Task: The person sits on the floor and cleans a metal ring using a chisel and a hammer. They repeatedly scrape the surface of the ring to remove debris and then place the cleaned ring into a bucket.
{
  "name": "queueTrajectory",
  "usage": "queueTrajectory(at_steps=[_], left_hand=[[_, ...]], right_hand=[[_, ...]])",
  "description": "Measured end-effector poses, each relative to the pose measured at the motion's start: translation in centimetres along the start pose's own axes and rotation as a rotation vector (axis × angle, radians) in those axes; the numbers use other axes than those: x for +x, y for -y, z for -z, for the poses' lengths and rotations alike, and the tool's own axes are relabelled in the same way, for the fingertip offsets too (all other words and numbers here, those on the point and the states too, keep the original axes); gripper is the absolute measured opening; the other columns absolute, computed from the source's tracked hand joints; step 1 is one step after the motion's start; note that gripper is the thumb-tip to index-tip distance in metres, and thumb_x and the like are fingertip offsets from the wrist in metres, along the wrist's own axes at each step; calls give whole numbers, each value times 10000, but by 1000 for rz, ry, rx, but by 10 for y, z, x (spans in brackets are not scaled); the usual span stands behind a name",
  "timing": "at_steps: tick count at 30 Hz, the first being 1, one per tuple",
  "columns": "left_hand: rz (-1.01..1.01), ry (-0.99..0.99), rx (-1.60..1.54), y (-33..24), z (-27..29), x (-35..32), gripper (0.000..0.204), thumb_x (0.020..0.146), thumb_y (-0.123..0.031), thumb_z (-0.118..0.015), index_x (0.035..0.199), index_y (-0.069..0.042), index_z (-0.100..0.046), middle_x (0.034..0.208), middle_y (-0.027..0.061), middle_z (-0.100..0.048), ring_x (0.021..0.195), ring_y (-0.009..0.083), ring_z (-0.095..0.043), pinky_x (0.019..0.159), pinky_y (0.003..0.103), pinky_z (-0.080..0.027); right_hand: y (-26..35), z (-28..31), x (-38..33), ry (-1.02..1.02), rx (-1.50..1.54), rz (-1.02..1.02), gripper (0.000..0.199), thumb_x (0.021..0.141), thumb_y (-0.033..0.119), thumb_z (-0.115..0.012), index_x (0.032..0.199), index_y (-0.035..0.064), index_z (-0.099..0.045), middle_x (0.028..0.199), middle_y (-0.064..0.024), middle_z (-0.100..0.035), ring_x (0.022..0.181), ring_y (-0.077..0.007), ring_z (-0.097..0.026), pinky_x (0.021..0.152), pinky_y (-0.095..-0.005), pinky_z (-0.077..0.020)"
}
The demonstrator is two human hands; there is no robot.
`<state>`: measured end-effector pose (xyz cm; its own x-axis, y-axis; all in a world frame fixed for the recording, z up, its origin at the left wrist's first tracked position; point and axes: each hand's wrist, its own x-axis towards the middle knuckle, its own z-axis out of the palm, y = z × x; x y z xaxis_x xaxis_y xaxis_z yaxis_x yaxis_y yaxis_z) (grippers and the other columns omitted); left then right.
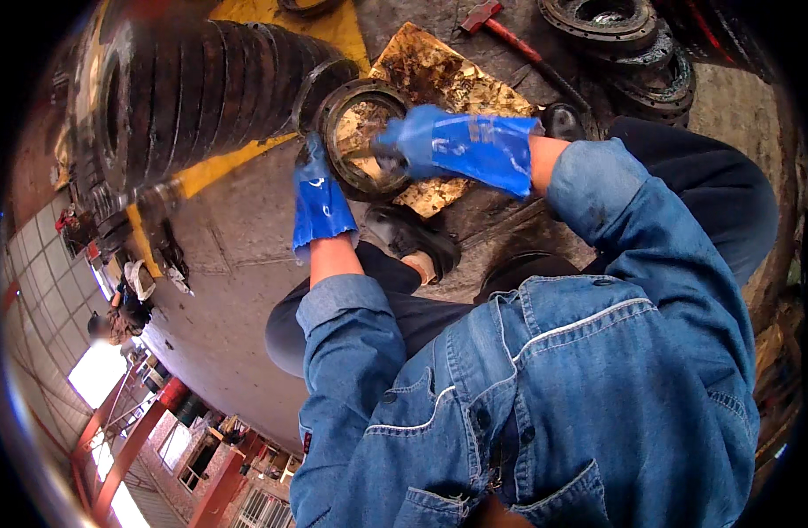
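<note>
A dark, greasy metal ring (pixel 337 110) with a wide round opening stands or lies in front of me, over an oil-stained sheet of cardboard (pixel 421 66). My left hand (pixel 314 176), in a blue rubber glove, is closed on the ring's left rim. My right hand (pixel 413 139), gloved the same way, is curled at the ring's right side, its fingers reaching over the opening. Something dark shows by those fingers, but blur hides what it is. Beside the ring on the left, another dark ring (pixel 311 92) ends a long row of ribbed rings (pixel 184 97).
A red-headed hammer (pixel 509 40) lies beyond the cardboard. Stacked greasy flanged rings (pixel 659 70) stand at the far right. A yellow stripe (pixel 210 172) crosses the grey floor (pixel 237 290). Another person (pixel 122 321) is far off at the left. My shoe (pixel 413 238) is close below the ring.
</note>
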<state>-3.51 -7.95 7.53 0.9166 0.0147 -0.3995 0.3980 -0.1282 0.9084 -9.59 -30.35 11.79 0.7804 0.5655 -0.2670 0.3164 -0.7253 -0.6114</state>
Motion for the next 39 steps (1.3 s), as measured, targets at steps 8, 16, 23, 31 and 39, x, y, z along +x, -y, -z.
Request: queueTrajectory(at_steps=[8, 16, 23, 31, 39], left_hand=[[-29, 16, -19, 0, -21, -3, 503, 927, -422, -543, 1087, 46, -632, 974, 113, -682, 837, 197, -631, 709, 315, -512], [0, -75, 173, 17, 16, 3, 425, 950, -298, -516, 1178, 57, -568, 1083, 137, -644, 955, 205, -612, 825, 292, -490], [-17, -124, 144, -14, -24, -23, 478, 951, -350, -501, 1195, 56, -564, 1123, 149, -636, 1009, 226, -602, 866, 300, -471], [-151, -142, 463, -12, -37, -18, 489, 949, -362, -500, 1192, 56, -566, 1120, 149, -637, 1007, 228, -602, 863, 305, -471], [-142, -210, 561, -10, -9, -14, 499, 946, -375, -500, 1189, 56, -569, 1116, 149, -638, 1004, 230, -603, 860, 311, -471]], right_hand=[[-98, -62, -21, -411, 253, 99, 381, 803, 290, -605, 1164, 169, -617, 1134, -138, -627, 958, -303, -635, 834, -392, -506], [-78, -127, -39, -283, 1754, -608, 303, 915, 272, -536, 994, 15, -676, 859, -81, -652, 697, -130, -556, 617, -272, -430], [-64, -213, -31, -331, 1256, -357, 388, 804, 102, -658, 1183, 69, -584, 937, -96, -664, 820, -190, -632, 608, -295, -488], [-83, -73, -66, -287, 794, -293, 568, 620, 24, -761, 1161, 64, -591, 1072, -131, -643, 971, -234, -619, 810, -352, -516], [-55, 206, -233, -628, 568, -779, 473, 766, 236, -690, 1187, 44, -589, 1092, -152, -648, 981, -225, -627, 842, -328, -491]])
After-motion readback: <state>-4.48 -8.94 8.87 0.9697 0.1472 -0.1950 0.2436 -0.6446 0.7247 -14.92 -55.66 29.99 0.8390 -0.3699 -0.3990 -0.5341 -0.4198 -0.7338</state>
